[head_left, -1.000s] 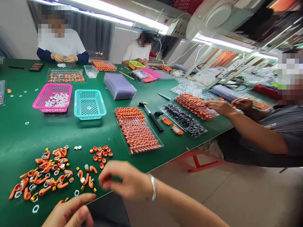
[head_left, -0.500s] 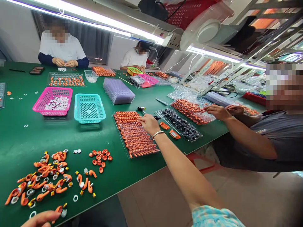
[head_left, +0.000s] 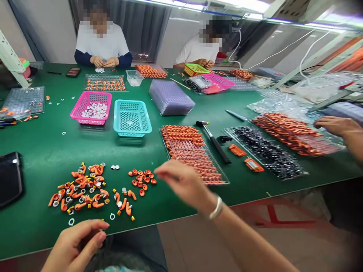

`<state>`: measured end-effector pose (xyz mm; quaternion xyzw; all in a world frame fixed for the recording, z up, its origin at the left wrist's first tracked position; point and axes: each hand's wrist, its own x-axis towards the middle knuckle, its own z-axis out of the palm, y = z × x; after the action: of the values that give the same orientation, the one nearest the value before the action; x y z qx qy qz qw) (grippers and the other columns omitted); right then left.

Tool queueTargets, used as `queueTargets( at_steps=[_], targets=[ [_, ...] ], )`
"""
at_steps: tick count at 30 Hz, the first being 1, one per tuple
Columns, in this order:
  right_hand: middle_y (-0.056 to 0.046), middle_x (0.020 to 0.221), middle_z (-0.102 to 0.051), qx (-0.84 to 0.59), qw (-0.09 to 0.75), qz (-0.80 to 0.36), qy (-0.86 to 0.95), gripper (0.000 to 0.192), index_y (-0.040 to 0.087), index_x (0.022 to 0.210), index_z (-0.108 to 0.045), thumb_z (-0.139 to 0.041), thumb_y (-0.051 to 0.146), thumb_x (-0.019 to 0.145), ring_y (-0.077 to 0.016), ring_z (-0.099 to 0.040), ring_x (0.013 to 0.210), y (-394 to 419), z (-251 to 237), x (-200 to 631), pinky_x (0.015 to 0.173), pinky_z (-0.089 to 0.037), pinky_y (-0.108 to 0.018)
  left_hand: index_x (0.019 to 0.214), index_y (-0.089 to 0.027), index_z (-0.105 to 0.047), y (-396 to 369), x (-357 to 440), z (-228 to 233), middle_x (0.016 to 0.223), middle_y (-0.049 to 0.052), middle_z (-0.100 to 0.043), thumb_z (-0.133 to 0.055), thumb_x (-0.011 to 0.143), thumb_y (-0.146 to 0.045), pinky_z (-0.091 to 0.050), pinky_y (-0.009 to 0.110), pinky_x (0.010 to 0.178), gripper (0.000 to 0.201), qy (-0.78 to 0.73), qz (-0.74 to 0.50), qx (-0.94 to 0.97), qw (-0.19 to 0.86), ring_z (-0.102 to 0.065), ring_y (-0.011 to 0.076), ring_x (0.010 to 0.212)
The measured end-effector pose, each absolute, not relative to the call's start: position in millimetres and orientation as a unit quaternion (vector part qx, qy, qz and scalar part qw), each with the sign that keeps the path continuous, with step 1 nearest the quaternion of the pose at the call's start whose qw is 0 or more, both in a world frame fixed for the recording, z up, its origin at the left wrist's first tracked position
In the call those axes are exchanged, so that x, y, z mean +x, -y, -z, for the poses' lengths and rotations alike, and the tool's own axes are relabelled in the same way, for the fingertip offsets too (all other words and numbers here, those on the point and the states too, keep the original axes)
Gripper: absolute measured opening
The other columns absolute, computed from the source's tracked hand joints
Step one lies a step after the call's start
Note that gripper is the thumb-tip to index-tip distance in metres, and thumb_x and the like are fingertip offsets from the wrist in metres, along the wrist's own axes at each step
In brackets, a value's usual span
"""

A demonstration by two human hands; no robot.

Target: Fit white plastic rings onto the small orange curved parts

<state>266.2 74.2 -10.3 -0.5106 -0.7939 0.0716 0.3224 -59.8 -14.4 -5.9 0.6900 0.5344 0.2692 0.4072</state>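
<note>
A: What has changed since half a second ago?

B: The right hand (head_left: 185, 183) has pulled back from the clear blister tray (head_left: 193, 153) of orange hooks and now hangs blurred over the green felt-like mat (head_left: 45, 151), fingers pinched together; whether anything is between them I cannot tell.

A: And the left?

B: The left hand (head_left: 75, 245) sits at the near table edge, fingers curled toward the thumb (its contents are hidden).

A: The parts?

B: A loose heap of curved orange plastic hooks (head_left: 81, 187) with white rings, pointing every way, lies near the left hand; small round orange caps (head_left: 141, 179) sit just left of the right hand. The hammer (head_left: 214, 140) runs diagonally, head pointing away
</note>
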Motion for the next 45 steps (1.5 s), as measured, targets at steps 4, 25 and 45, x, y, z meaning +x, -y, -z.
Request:
queueTargets(
  at_steps=[4, 25, 45],
  targets=[
    [-0.008, 0.086, -0.066, -0.421, 0.267, -0.196, 0.844, 0.023, 0.018, 0.096, -0.069, -0.05, 0.007, 0.09, -0.0199, -0.062, 0.078, -19.0, 20.3, 195.5, 0.068, -0.055, -0.029, 0.089, -0.025, -0.07, 9.0, -41.1, 5.0, 0.076, -0.001, -0.072, -0.061, 0.089, -0.024, -0.053, 0.018, 0.062, 0.01, -0.469, -0.284, 0.788, 0.279, -0.068, 0.0142, 0.067],
    [0.001, 0.077, -0.057, -0.366, 0.534, -0.637, 0.418, 0.022, 0.023, 0.088, -0.063, -0.074, 0.039, 0.079, -0.0127, -0.052, 0.065, 12.8, 37.4, 146.9, 0.06, -0.046, -0.023, 0.077, -0.02, -0.071, 13.5, -12.0, 8.8, 0.068, 0.0, -0.071, -0.064, 0.084, -0.029, -0.05, 0.018, 0.054, 0.013, -0.517, -0.28, 0.684, 0.431, -0.064, 0.014, 0.058],
    [0.002, 0.071, -0.062, -0.381, 0.549, -0.628, 0.4, 0.023, 0.023, 0.073, -0.069, -0.089, 0.024, 0.062, -0.0129, -0.059, 0.066, 21.2, 40.3, 146.5, 0.061, -0.048, -0.022, 0.078, -0.018, -0.07, 19.5, -14.8, 13.0, 0.068, 0.001, -0.067, -0.066, 0.083, -0.037, -0.047, 0.018, 0.057, 0.02, -0.503, -0.341, 0.505, 0.613, -0.058, 0.0132, 0.061]
  ],
)
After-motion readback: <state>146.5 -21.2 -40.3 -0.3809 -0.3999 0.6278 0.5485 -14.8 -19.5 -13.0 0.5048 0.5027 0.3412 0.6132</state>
